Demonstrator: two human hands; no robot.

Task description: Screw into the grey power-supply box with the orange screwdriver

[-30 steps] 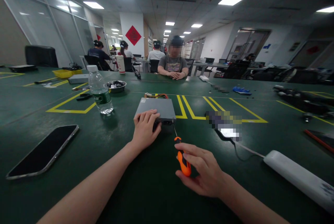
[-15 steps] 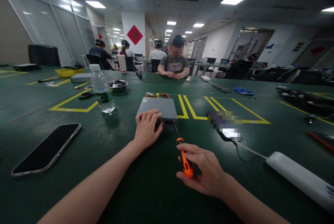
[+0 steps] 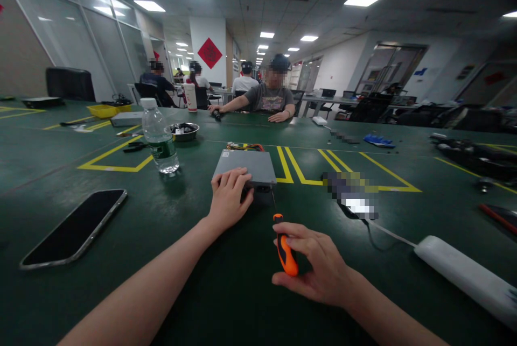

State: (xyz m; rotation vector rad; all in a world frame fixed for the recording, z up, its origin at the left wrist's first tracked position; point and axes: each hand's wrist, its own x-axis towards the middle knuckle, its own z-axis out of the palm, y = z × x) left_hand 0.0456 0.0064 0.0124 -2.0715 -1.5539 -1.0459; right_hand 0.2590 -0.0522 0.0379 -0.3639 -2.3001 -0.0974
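A grey metal power supply unit (image 3: 246,163) lies on the green table, with coloured cables (image 3: 246,147) at its far side. My left hand (image 3: 230,195) grips its near left edge, fingers over the top and thumb at the front face. In my right hand (image 3: 319,260) is a screwdriver (image 3: 286,254) with an orange and black handle, held between fingers and thumb. Its thin shaft points away from me to the front right corner of the unit. Whether the tip sits in a screw is too small to tell.
A water bottle (image 3: 159,139) and a metal bowl (image 3: 184,131) of dark bits stand left of the unit. A phone (image 3: 75,227) lies near left; a white power strip (image 3: 464,276) lies at right. Across the table sits a person (image 3: 270,96), one hand on a dark object.
The screwdriver handle has turned a little in my right hand. My left hand stays on the unit. The person opposite has stretched an arm to a dark object on the table.
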